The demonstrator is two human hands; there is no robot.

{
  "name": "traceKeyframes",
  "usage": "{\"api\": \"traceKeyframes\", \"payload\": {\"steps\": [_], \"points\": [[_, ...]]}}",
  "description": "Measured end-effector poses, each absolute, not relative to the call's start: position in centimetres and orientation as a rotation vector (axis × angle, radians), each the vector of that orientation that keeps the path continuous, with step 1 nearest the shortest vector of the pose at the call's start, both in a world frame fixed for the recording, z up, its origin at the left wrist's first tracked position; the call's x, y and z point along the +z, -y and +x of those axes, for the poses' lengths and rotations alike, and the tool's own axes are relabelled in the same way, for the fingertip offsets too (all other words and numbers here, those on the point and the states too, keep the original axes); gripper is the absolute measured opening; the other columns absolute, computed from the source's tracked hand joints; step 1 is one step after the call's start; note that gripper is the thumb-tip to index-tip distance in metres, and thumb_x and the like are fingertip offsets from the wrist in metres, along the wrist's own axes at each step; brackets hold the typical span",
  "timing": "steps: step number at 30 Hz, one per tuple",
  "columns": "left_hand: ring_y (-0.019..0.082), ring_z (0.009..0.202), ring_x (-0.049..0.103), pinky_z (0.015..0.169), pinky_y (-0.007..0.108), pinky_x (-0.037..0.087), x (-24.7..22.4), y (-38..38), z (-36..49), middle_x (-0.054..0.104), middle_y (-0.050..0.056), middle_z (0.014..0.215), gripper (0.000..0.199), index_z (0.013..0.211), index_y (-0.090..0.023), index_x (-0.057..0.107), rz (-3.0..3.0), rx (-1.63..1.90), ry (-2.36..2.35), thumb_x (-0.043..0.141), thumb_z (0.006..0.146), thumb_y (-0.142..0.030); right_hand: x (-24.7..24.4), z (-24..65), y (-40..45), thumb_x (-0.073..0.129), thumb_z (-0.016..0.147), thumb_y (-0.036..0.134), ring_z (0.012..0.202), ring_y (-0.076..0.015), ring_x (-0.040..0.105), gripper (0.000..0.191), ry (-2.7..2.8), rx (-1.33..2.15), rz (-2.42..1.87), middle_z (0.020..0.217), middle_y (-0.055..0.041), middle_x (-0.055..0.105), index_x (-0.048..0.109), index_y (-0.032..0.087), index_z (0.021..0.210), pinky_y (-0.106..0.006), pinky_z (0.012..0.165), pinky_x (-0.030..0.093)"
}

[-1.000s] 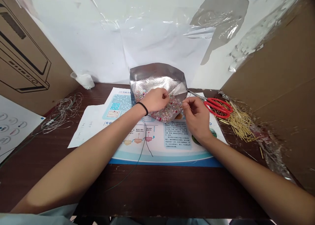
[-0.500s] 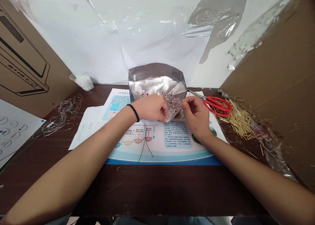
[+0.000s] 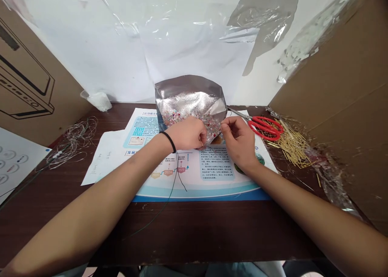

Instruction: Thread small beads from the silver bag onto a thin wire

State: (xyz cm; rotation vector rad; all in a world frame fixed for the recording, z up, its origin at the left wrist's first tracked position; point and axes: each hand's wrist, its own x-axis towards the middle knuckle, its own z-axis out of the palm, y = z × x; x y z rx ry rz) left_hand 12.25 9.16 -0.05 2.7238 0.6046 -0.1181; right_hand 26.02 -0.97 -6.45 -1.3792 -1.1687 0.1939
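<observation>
A silvery foil bag [image 3: 189, 97] stands open at the back of the paper, with many small coloured beads [image 3: 212, 121] inside its mouth. In front of it my left hand [image 3: 189, 133] is closed with curled fingers, a black band round the wrist. A dark green thread [image 3: 173, 184] comes out from beneath this hand and trails over the paper toward the table's front. To the right, beside the bag's lower edge, my right hand [image 3: 239, 143] pinches with thumb and forefinger. Whatever lies between those fingertips is too small to make out.
Red-handled scissors [image 3: 265, 127] lie right of the bag by a heap of gold sticks [image 3: 294, 145]. Printed paper [image 3: 194, 192] lies under the hands. Tangled thread [image 3: 77, 137] and a small clear bag [image 3: 100, 101] are at left. Cardboard walls [image 3: 342, 103] flank the table.
The whole view has shifted slightly, so things sit a little further left. Both hands keep nearly the same pose before the bag; my left hand has moved slightly right relative to it.
</observation>
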Motion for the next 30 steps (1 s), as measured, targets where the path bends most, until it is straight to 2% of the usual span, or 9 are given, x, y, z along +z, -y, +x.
{"api": "traceKeyframes", "payload": {"steps": [13,16,19,24,30], "points": [[0.013,0.069,0.055,0.067,0.027,0.038,-0.7,-9.1,12.4,0.067,0.006,0.078,0.016,0.069,-0.015,0.07,2.87,-0.138,-0.407,0.056,0.074,-0.011,-6.9,26.1,0.8,0.054,0.088,0.025,0.063,-0.0112,0.051,0.006,1.195,0.176,-1.352,0.075,0.0008,0.058,0.057,0.022,0.084,-0.029,0.059,0.043],[0.013,0.069,0.053,0.065,0.027,0.037,-1.2,-9.1,12.4,0.065,0.007,0.082,0.011,0.071,-0.014,0.065,2.861,-0.007,-0.443,0.055,0.074,-0.014,-6.8,26.1,0.7,0.055,0.088,0.025,0.063,-0.0112,0.051,0.005,1.19,0.16,-1.347,0.075,0.0011,0.059,0.058,0.022,0.085,-0.029,0.059,0.043],[0.014,0.069,0.053,0.064,0.027,0.037,-1.0,-8.9,12.4,0.065,0.006,0.077,0.01,0.071,-0.014,0.063,2.791,0.172,-0.566,0.054,0.074,-0.016,-6.9,26.2,0.7,0.055,0.088,0.025,0.064,-0.0113,0.052,0.005,1.195,0.146,-1.335,0.075,0.0011,0.06,0.058,0.022,0.085,-0.028,0.06,0.043],[0.011,0.061,0.054,0.062,0.026,0.038,-0.1,-8.2,12.5,0.065,0.002,0.067,0.012,0.07,-0.015,0.067,2.506,0.371,-0.841,0.056,0.074,-0.016,-6.9,26.2,0.7,0.055,0.088,0.024,0.062,-0.0108,0.052,0.005,1.207,0.137,-1.333,0.073,0.0014,0.06,0.058,0.022,0.085,-0.028,0.059,0.043],[0.011,0.062,0.058,0.062,0.026,0.042,-0.4,-7.9,12.0,0.069,0.002,0.068,0.011,0.067,-0.016,0.071,2.301,0.512,-0.994,0.061,0.071,-0.019,-6.8,26.0,0.9,0.053,0.088,0.024,0.061,-0.011,0.052,0.006,1.224,0.147,-1.358,0.073,0.0009,0.06,0.057,0.022,0.085,-0.028,0.058,0.042]]}}
